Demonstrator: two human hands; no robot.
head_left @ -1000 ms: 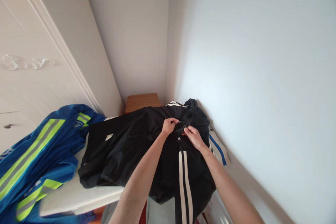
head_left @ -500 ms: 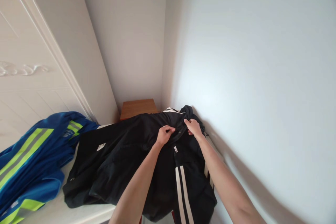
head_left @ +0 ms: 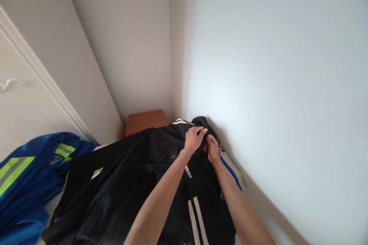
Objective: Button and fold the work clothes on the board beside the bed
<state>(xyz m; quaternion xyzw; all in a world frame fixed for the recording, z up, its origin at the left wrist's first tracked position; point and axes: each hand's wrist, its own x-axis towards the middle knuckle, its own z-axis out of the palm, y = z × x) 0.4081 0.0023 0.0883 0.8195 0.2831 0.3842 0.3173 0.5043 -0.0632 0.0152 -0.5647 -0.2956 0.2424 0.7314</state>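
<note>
A black jacket (head_left: 135, 176) with white stripes lies spread in front of me, reaching to the corner of the room. My left hand (head_left: 194, 139) is closed on the fabric near the jacket's collar. Right beside it, my right hand (head_left: 212, 148) pinches the same part of the jacket, its fingertips touching the left hand. Both forearms stretch out over the garment.
A blue garment (head_left: 25, 176) with neon yellow and grey stripes lies at the left. A white and blue piece of cloth (head_left: 230, 166) shows under the jacket by the right wall. A small wooden table (head_left: 145, 121) stands in the corner. A white wardrobe door (head_left: 23, 99) is at left.
Both hands have moved further up the jacket toward the collar and come closer together. The view has tilted up and to the right, so less of the blue garment shows.
</note>
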